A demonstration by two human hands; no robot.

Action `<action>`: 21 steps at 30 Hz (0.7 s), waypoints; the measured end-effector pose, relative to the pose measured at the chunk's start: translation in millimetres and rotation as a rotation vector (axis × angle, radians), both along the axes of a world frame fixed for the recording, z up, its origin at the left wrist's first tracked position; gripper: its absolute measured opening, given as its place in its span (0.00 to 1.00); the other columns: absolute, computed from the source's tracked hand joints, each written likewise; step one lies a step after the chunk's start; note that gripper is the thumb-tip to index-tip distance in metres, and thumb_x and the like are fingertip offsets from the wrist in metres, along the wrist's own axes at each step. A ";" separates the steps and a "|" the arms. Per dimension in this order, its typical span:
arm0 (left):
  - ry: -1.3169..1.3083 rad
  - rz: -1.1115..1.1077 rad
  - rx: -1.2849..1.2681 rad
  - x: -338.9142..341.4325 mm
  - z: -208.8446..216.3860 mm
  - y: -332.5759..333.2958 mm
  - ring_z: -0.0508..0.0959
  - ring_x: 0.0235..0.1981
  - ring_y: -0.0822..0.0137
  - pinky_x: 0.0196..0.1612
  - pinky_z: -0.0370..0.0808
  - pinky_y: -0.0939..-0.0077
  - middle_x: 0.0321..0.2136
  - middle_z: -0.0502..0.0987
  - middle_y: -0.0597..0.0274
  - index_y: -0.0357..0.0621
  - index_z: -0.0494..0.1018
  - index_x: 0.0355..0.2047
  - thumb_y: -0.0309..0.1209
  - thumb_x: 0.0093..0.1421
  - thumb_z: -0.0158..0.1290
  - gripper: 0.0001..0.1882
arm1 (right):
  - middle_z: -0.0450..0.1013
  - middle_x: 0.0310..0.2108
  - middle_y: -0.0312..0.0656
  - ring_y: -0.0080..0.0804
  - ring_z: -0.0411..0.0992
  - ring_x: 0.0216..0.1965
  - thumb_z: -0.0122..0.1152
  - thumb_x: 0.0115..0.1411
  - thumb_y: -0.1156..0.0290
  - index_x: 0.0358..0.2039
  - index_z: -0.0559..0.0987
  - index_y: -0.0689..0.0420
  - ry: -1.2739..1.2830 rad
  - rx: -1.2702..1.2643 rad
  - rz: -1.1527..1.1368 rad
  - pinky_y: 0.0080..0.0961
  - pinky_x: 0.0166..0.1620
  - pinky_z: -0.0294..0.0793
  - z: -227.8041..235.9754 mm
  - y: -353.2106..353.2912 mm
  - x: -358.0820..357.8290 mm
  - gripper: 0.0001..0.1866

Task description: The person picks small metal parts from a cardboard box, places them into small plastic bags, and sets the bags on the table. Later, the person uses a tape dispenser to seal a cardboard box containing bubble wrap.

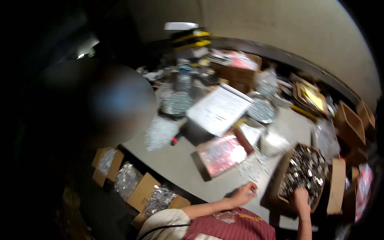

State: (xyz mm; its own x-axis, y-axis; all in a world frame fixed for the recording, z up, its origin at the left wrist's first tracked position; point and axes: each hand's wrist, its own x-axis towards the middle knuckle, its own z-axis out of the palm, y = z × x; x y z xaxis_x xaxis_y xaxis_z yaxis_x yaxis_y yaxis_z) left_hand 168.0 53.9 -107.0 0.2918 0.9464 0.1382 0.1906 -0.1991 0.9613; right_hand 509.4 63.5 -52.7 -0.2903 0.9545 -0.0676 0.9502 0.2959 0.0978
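Note:
My left hand (244,195) is over the table edge near a scatter of small metal pieces (256,168), its fingers curled together. What it holds, if anything, is too small and blurred to make out. On the right, my right hand (301,198) reaches into a cardboard box (281,197) heaped with shiny metal parts (303,170). Its fingertips are hidden among the parts, so their grip does not show. A box with pink plastic wrapping (222,155) lies on the table ahead of my left hand.
Papers on a clipboard (219,110) lie mid-table, between two round trays of small parts, the right one (262,110) nearer the wall. A clear bag (274,143) sits by the parts box. Open cartons (158,200) line the left edge; a blurred person (116,100) is at left.

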 end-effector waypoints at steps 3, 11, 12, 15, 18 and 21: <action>-0.055 0.033 0.001 -3.1 -5.3 -2.8 0.81 0.41 0.64 0.47 0.76 0.68 0.37 0.79 0.57 0.40 0.69 0.46 0.26 0.61 0.60 0.15 | 0.72 0.20 0.49 0.53 0.74 0.28 0.70 0.38 0.63 0.19 0.84 0.54 0.246 0.021 0.149 0.46 0.33 0.73 -11.8 9.5 23.1 0.09; -0.201 0.186 0.091 -3.2 -38.7 -5.6 0.79 0.35 0.68 0.41 0.76 0.70 0.34 0.76 0.59 0.40 0.66 0.43 0.22 0.58 0.58 0.14 | 0.80 0.34 0.41 0.26 0.74 0.33 0.62 0.66 0.68 0.37 0.85 0.62 1.157 -0.162 -0.505 0.24 0.36 0.74 26.5 1.0 83.1 0.10; -0.208 0.147 0.061 -4.2 -29.6 -8.4 0.79 0.35 0.68 0.42 0.76 0.70 0.33 0.75 0.59 0.40 0.66 0.43 0.22 0.58 0.57 0.14 | 0.80 0.35 0.41 0.28 0.75 0.35 0.61 0.67 0.66 0.36 0.85 0.61 1.194 -0.126 -0.486 0.26 0.37 0.75 36.0 -2.6 76.8 0.11; -0.167 0.168 0.124 -11.7 -11.8 -9.7 0.78 0.35 0.68 0.42 0.76 0.71 0.33 0.75 0.61 0.40 0.66 0.43 0.23 0.60 0.57 0.13 | 0.80 0.38 0.43 0.34 0.76 0.37 0.60 0.67 0.65 0.37 0.84 0.59 1.278 0.059 -0.465 0.31 0.40 0.76 31.6 -15.2 89.7 0.11; -0.209 0.138 0.094 3.2 -21.9 7.1 0.78 0.40 0.66 0.47 0.75 0.69 0.36 0.75 0.59 0.41 0.68 0.47 0.25 0.62 0.58 0.15 | 0.80 0.36 0.44 0.39 0.75 0.32 0.61 0.63 0.68 0.45 0.83 0.56 0.502 0.986 0.275 0.36 0.36 0.73 -39.2 29.0 234.4 0.12; -0.182 0.167 0.079 -35.6 6.4 -9.1 0.73 0.45 0.71 0.54 0.72 0.73 0.40 0.73 0.63 0.40 0.69 0.49 0.23 0.64 0.58 0.14 | 0.77 0.41 0.37 0.25 0.73 0.40 0.62 0.66 0.67 0.45 0.81 0.61 1.709 0.379 -0.602 0.23 0.44 0.73 55.0 10.9 49.3 0.12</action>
State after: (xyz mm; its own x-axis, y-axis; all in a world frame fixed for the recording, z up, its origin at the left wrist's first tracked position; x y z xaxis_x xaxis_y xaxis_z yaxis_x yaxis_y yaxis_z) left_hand 132.4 44.8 -100.7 0.0962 0.9635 0.2499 0.0522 -0.2556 0.9654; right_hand 558.6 74.4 2.3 0.5392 0.8345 0.1131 0.0296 0.1154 -0.9929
